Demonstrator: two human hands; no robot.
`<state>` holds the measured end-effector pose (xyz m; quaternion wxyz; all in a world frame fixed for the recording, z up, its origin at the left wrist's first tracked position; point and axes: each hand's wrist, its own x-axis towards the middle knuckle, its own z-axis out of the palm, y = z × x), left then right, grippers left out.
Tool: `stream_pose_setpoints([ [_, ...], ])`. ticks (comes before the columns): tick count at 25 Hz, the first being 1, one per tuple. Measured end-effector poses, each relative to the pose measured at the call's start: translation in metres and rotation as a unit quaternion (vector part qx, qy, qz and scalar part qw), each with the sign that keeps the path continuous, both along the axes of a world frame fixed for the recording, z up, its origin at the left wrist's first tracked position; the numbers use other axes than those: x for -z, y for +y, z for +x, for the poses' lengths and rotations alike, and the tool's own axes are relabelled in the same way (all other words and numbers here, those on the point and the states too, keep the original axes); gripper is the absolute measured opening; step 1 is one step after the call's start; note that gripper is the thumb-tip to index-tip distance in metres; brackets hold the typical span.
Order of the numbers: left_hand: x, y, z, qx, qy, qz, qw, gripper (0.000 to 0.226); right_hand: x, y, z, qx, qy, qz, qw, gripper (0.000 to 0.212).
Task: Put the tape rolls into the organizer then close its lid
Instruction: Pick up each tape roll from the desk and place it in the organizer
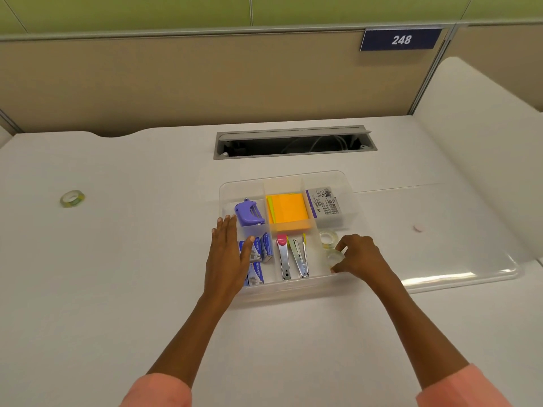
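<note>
A clear plastic organizer (282, 179) with several compartments lies open on the white desk. Its clear lid (458, 259) lies flat to the right. In the front right compartment sits one clear tape roll (327, 237), and a second clear tape roll (335, 257) lies just in front of it, with my right hand (357, 254) curled around it. My left hand (227, 254) rests flat, fingers apart, on the organizer's left edge. A third tape roll (72, 198), yellow-green, lies alone on the desk far to the left.
The organizer also holds a purple tool (248, 212), orange sticky notes (289, 211), a grey box (324, 204), blue staple boxes (258, 251) and staplers (292, 255). A cable slot (293, 143) opens behind it. A small pink scrap (417, 228) lies at right.
</note>
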<state>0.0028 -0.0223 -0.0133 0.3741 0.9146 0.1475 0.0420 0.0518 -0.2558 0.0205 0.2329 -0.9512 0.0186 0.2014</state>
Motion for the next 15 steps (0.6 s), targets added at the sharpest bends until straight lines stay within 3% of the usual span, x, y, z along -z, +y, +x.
stream_pose_setpoints([
  [15,-0.0039,0.0029,-0.0004,0.007,-0.003,-0.012,1.0,0.064,-0.0063,0.0039,-0.0045,-0.032,-0.019,-0.043,0.998,0.049],
])
